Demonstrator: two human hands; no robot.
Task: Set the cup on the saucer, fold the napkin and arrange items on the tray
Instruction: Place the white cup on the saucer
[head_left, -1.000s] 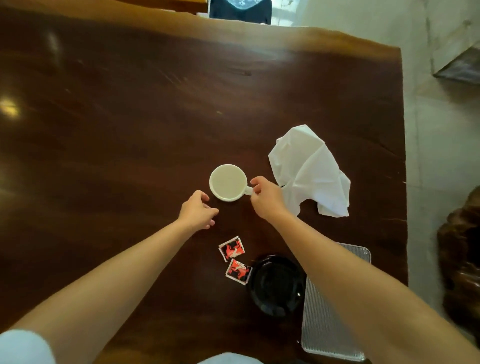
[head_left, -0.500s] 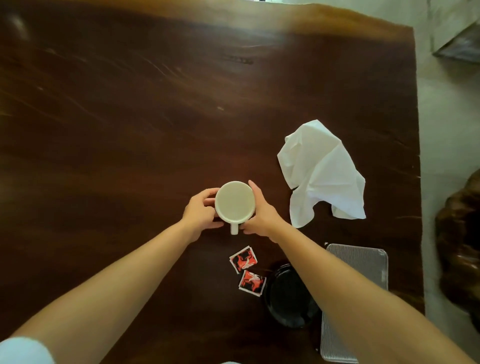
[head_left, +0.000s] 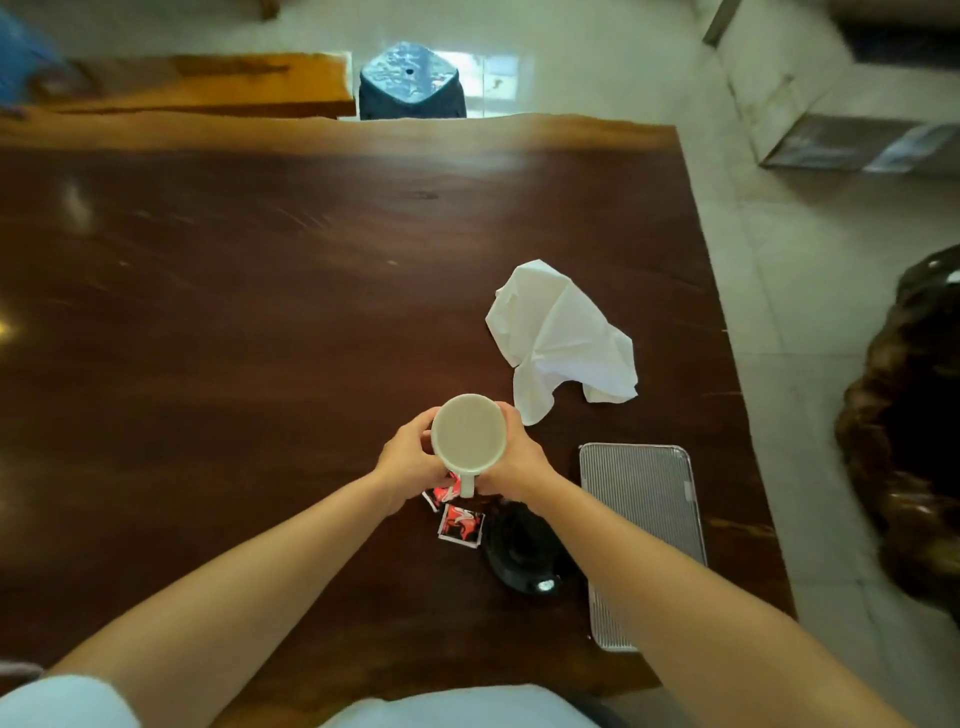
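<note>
Cup (head_left: 468, 433) (round, smooth, cream), left hand (head_left: 408, 464) and right hand (head_left: 519, 462) fingers wrapped around it

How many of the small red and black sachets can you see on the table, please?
2. One red and black sachet lies left of the black saucer; the other sits beyond it, partly hidden by the white cup.
</note>
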